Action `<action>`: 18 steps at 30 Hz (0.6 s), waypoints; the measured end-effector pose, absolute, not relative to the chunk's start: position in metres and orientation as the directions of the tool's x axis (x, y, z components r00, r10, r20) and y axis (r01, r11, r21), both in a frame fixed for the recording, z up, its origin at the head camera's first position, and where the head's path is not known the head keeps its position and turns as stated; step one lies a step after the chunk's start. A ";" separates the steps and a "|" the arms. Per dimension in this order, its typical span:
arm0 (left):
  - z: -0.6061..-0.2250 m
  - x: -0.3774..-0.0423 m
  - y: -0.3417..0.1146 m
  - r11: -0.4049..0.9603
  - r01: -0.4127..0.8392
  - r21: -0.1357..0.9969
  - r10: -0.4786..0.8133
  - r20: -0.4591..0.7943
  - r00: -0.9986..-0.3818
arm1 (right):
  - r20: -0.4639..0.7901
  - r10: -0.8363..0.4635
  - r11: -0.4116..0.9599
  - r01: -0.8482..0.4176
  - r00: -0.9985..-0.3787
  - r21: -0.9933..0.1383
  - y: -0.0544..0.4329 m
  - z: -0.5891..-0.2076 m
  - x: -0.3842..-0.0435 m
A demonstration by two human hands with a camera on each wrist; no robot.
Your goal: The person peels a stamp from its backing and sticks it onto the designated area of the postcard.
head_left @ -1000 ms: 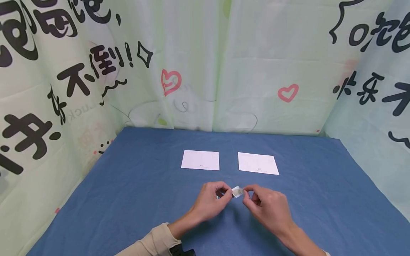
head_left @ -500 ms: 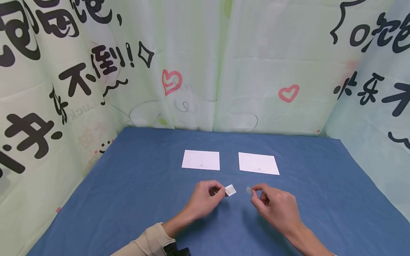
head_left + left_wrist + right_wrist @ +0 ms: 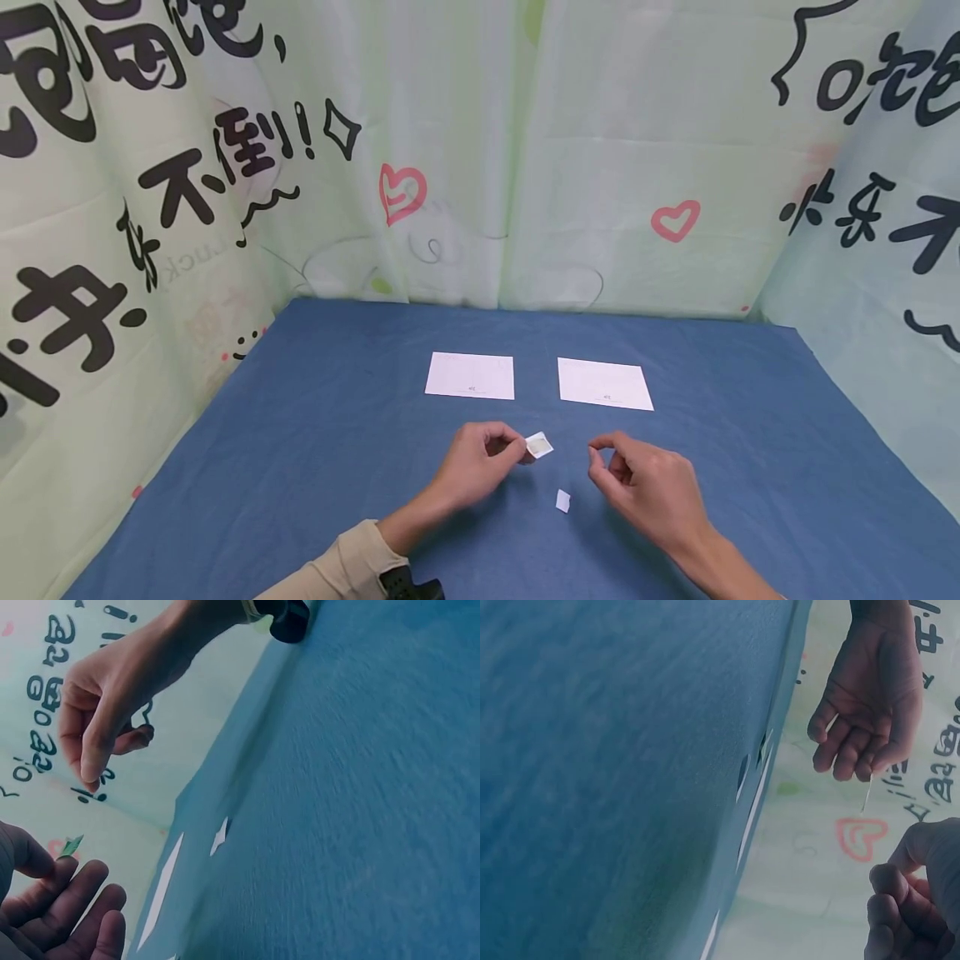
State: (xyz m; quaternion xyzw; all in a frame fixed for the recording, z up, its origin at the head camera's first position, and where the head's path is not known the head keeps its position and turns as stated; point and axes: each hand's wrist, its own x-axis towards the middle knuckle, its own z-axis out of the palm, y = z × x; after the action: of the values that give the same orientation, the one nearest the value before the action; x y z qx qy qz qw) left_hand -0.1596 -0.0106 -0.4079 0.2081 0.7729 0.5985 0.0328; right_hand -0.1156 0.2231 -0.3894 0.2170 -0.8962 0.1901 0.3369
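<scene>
In our left hand (image 3: 480,467) we pinch a corner of a small white-bordered square (image 3: 540,446) between thumb and forefinger, holding it above the table; the left wrist view shows a green side to it. Our right hand (image 3: 648,487) sits just across from it, thumb and forefinger curled toward each other with nothing visible between them, and the two hands are apart. Below the gap between them, a white scrap (image 3: 563,501) shows against the blue cloth (image 3: 300,467); we cannot tell whether it lies flat there or is just above it. Judging by the loose scrap, we take the separating of the two pieces as done, while the square is not yet set down anywhere. Both forearms reach in from the near edge, hands bent inward, our left wrist bearing a beige sleeve (image 3: 360,558) and a black device (image 3: 408,585). Beyond the hands, the left white card (image 3: 470,375) and the right white card (image 3: 605,383) lie apart, each with tiny print we cannot read, before the lettered curtain (image 3: 450,100).
</scene>
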 end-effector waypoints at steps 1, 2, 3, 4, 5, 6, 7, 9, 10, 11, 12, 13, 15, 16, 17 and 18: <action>-0.408 -0.160 -0.010 0.189 0.266 0.945 0.363 0.185 -0.913 | 0.689 -0.272 0.826 -0.530 -0.672 -0.191 0.223 -0.389 -0.115; -0.408 -0.160 -0.010 0.180 0.250 0.951 0.366 0.172 -0.915 | 0.690 -0.286 0.817 -0.545 -0.665 -0.187 0.222 -0.389 -0.115; -0.408 -0.160 -0.009 0.165 0.233 0.959 0.370 0.158 -0.915 | 0.694 -0.303 0.804 -0.566 -0.653 -0.182 0.222 -0.389 -0.115; -0.408 -0.160 -0.008 0.144 0.213 0.966 0.376 0.146 -0.915 | 0.698 -0.322 0.789 -0.589 -0.640 -0.176 0.222 -0.389 -0.115; -0.408 -0.159 -0.008 0.123 0.196 0.973 0.383 0.135 -0.914 | 0.702 -0.342 0.773 -0.612 -0.625 -0.167 0.222 -0.390 -0.115; -0.407 -0.159 -0.007 0.101 0.175 0.979 0.392 0.122 -0.912 | 0.708 -0.363 0.756 -0.636 -0.606 -0.156 0.221 -0.390 -0.115; -0.407 -0.159 -0.007 0.081 0.155 0.985 0.402 0.110 -0.909 | 0.713 -0.385 0.738 -0.660 -0.585 -0.143 0.221 -0.391 -0.115; -0.405 -0.157 -0.007 0.049 0.112 0.992 0.420 0.082 -0.904 | 0.725 -0.427 0.702 -0.703 -0.541 -0.112 0.220 -0.393 -0.116; -0.405 -0.157 -0.007 0.042 0.093 0.995 0.429 0.066 -0.901 | 0.726 -0.444 0.690 -0.717 -0.526 -0.098 0.219 -0.393 -0.115; -0.405 -0.156 -0.006 0.037 0.076 0.996 0.436 0.052 -0.899 | 0.729 -0.460 0.679 -0.730 -0.508 -0.080 0.218 -0.394 -0.115; -0.404 -0.155 -0.006 0.032 0.059 0.998 0.443 0.039 -0.896 | 0.727 -0.472 0.673 -0.736 -0.499 -0.069 0.217 -0.394 -0.115; -0.404 -0.155 -0.006 0.028 0.044 0.999 0.448 0.027 -0.893 | 0.724 -0.482 0.668 -0.741 -0.494 -0.061 0.216 -0.393 -0.114; -0.403 -0.154 -0.006 0.023 0.024 0.999 0.457 0.011 -0.889 | 0.721 -0.495 0.664 -0.746 -0.485 -0.046 0.215 -0.393 -0.114; -0.403 -0.153 -0.005 0.021 0.017 1.000 0.462 0.006 -0.887 | 0.717 -0.500 0.664 -0.747 -0.485 -0.043 0.215 -0.392 -0.113; -0.402 -0.153 -0.005 0.020 0.012 1.000 0.467 0.002 -0.884 | 0.719 -0.504 0.660 -0.750 -0.479 -0.037 0.215 -0.393 -0.113; -0.402 -0.153 -0.005 0.020 0.008 1.000 0.472 -0.002 -0.881 | 0.718 -0.507 0.658 -0.752 -0.477 -0.036 0.215 -0.393 -0.113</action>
State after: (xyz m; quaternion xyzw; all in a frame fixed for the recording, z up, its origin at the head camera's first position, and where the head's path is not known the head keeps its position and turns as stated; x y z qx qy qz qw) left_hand -0.1529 -0.0052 -0.4016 0.1733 0.6933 0.6783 0.1711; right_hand -0.1133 0.2152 -0.3930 0.3742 -0.8412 0.1763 0.3482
